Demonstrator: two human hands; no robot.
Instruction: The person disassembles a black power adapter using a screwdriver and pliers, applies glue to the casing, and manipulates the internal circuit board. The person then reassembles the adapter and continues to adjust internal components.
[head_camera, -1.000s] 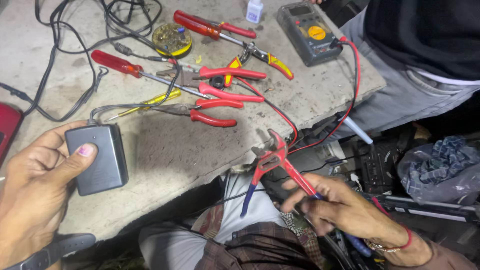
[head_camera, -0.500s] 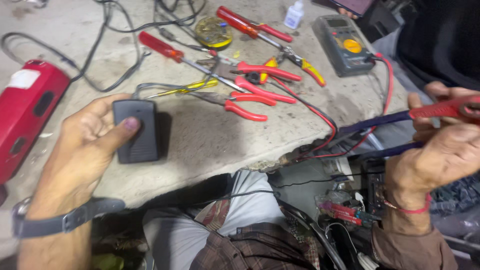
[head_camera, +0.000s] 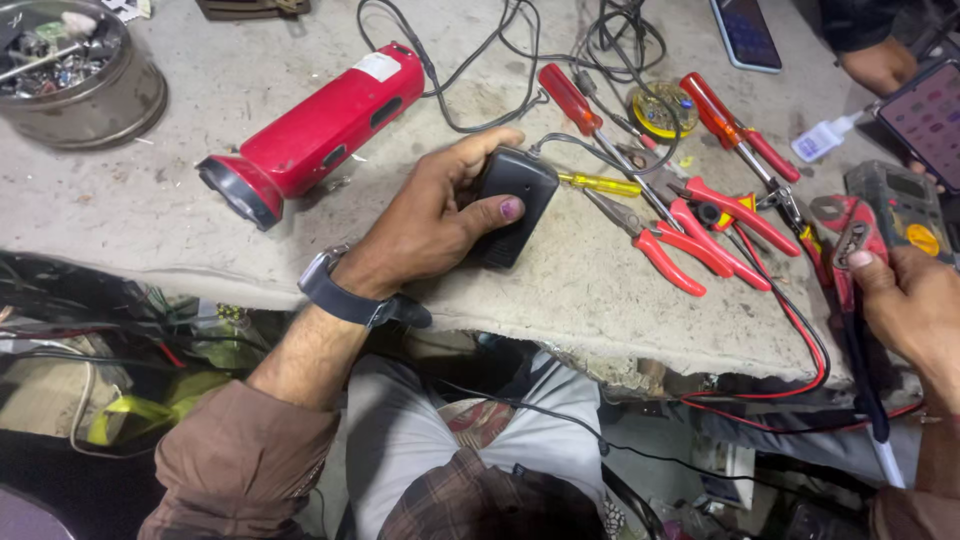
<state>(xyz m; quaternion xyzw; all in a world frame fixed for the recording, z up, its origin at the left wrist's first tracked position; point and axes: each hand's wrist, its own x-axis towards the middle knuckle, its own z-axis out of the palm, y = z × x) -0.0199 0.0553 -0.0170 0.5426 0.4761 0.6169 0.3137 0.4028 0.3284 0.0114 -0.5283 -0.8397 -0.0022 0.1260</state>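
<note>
Left hand (head_camera: 430, 215) grips a small black adapter box (head_camera: 512, 205) flat on the grey workbench (head_camera: 150, 220), fingers closed round it. Right hand (head_camera: 915, 305), at bench's right edge, fingers closed on red-handled cutters (head_camera: 845, 245). Red torch (head_camera: 315, 130) lies nearby, w/ pliers (head_camera: 660, 240) beside box

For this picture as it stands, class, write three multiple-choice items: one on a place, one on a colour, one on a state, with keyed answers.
1. Where is the torch? A left of the black adapter; B right of the multimeter; C on the floor.
2. The torch body is: A yellow; B red; C green.
3. The left hand is: A empty; B in a pocket; C gripping the adapter.

A: the torch lies left of the black adapter.
B: its body shows red.
C: the left hand wraps the adapter on the bench.
</note>
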